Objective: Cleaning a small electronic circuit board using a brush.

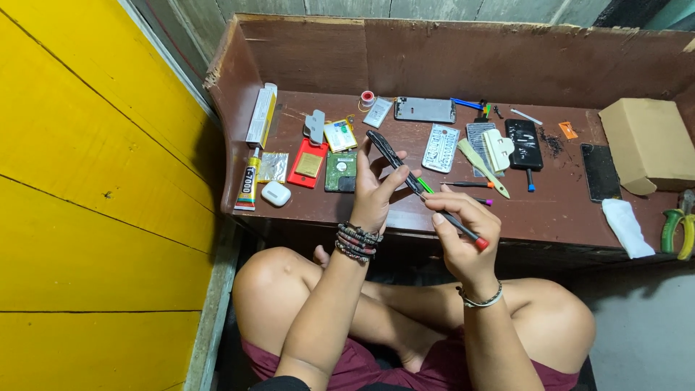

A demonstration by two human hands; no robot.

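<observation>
Nearest us, our right hand (463, 228) is curled shut around a black screwdriver with a red cap (455, 223), its tip angled up toward the phone. Our left hand (373, 190), beaded bracelets at the wrist, grips a dark smartphone (388, 156) edge-on, fingers wrapped around it, thumb on its near side. The phone sits above the front edge of the brown wooden bench (550, 210), over our crossed legs.

Just past the hands, on the bench: a green hard-drive board (341, 171), a red phone case (308, 164), a white earbud case (276, 193) and a tube of glue (248, 185) by the left wall. To the right lie a pale spatula tool (481, 166), a loose phone back panel (441, 148) and a black phone (524, 143).

Farther right, a white cloth (627, 226) hangs over the edge, with green-handled pliers (679, 228) beside it and a cardboard box (648, 143) behind.

Farthest back: a grey phone frame (425, 110) and a small solder spool (368, 98) near the rear wall.
</observation>
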